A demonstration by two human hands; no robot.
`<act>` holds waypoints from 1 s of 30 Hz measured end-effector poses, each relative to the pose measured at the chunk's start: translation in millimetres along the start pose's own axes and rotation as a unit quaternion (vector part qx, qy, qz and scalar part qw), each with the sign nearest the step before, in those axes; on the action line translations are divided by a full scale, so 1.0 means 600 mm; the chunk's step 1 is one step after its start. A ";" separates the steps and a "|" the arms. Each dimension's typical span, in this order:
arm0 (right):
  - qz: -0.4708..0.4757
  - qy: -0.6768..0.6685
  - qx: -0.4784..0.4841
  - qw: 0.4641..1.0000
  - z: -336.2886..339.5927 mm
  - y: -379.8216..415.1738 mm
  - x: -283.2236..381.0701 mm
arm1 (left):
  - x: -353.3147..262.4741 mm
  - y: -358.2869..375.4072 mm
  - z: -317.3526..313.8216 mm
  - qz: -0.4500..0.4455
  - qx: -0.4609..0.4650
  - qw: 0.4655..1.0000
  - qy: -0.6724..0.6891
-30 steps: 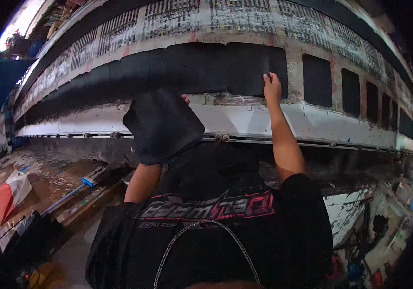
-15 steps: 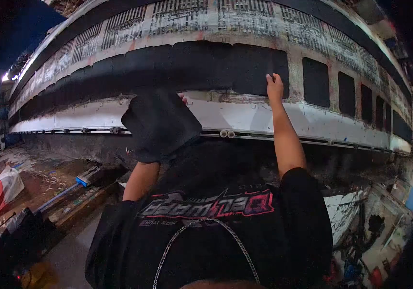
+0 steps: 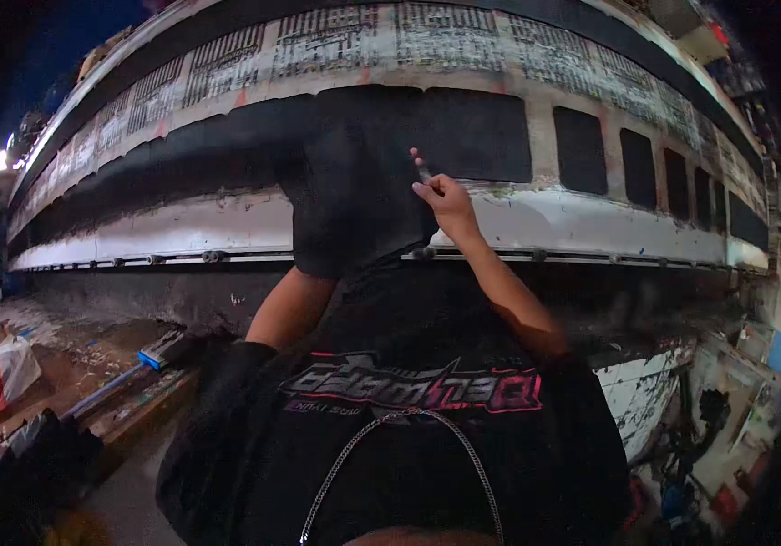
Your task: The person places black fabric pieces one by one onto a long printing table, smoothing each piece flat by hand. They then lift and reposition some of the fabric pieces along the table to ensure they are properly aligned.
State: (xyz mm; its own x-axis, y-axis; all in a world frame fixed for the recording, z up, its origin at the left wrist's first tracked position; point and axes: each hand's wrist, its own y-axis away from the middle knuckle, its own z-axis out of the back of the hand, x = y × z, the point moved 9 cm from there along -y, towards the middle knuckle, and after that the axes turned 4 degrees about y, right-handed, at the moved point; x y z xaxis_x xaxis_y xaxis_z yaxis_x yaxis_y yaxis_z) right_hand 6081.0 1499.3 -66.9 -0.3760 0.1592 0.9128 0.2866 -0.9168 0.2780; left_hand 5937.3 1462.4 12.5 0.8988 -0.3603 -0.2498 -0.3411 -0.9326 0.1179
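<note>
A stack of black fabric pieces (image 3: 354, 200) hangs draped over my left forearm, hiding most of that arm. Past the fabric's right edge show the fingertips of my left hand (image 3: 416, 156), which holds it from beneath. My right hand (image 3: 450, 205) meets that same edge, thumb and fingers pinched together close to the left fingertips. What lies in the pinch looks like the fabric's edge, though it is small and dark. Behind both hands, a row of flat black pieces (image 3: 481, 135) lies along a long pale table (image 3: 545, 150).
A rail (image 3: 591, 259) with small fittings runs along the table's near edge. On the floor at left are a blue-edged squeegee or broom (image 3: 149, 358) and a red-and-white bag (image 3: 8, 378). Assorted clutter (image 3: 682, 491) lies at lower right.
My right hand has left the black piece on the table and come left and down to the held fabric. My left hand has raised the fabric and shifted it right.
</note>
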 end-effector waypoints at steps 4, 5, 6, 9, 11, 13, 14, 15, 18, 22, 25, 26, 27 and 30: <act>0.002 0.117 -0.034 0.993 0.080 0.020 0.022 | 0.044 -0.030 -0.023 0.016 -0.011 0.999 0.029; 0.015 0.140 -0.058 0.988 0.106 0.023 0.031 | 0.058 -0.041 -0.025 0.018 -0.016 0.999 0.034; 0.028 0.163 -0.081 0.983 0.133 0.026 0.033 | 0.072 -0.053 -0.028 0.018 -0.020 0.999 0.038; 0.074 0.064 -0.168 0.981 0.240 -0.006 -0.022 | 0.122 -0.086 -0.038 0.014 -0.037 0.998 0.046; 0.133 0.059 -0.232 0.962 0.341 -0.027 -0.049 | 0.160 -0.113 -0.043 0.010 -0.051 0.997 0.054; 0.128 0.027 -0.228 0.965 0.437 -0.051 -0.106 | 0.201 -0.139 -0.048 0.003 -0.062 0.996 0.061; 0.091 0.020 -0.235 0.967 0.484 -0.072 -0.151 | 0.220 -0.152 -0.051 0.001 -0.070 0.995 0.066; 0.139 0.045 -0.297 0.944 0.535 -0.091 -0.190 | 0.240 -0.165 -0.053 0.000 -0.077 0.995 0.067; 0.047 0.098 -0.281 0.954 0.645 -0.122 -0.260 | 0.278 -0.192 -0.066 -0.010 -0.095 0.993 0.068; -0.026 0.140 -0.216 0.966 0.687 -0.150 -0.328 | 0.302 -0.202 -0.057 -0.024 -0.102 0.995 0.004; -0.003 0.131 -0.229 0.965 0.682 -0.165 -0.368 | 0.311 -0.193 -0.069 -0.029 -0.102 0.994 -0.030; -0.004 0.130 -0.226 0.966 0.681 -0.166 -0.372 | 0.315 -0.190 -0.079 -0.029 -0.090 0.995 -0.026; 0.003 0.147 -0.230 0.962 0.681 -0.163 -0.372 | 0.318 -0.190 -0.074 -0.030 -0.093 0.995 -0.026; 0.005 0.156 -0.224 0.962 0.681 -0.163 -0.370 | 0.320 -0.175 -0.030 -0.050 -0.154 0.986 -0.037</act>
State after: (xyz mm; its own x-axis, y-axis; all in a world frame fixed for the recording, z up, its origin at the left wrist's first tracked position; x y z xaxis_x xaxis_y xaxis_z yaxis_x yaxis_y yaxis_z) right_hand 6496.6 1703.0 -174.8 -0.6418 0.0948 0.7610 -0.0893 -0.9948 0.0486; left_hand 6150.4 1491.6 -30.2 0.8972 -0.2777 -0.3433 -0.1415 -0.9173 0.3721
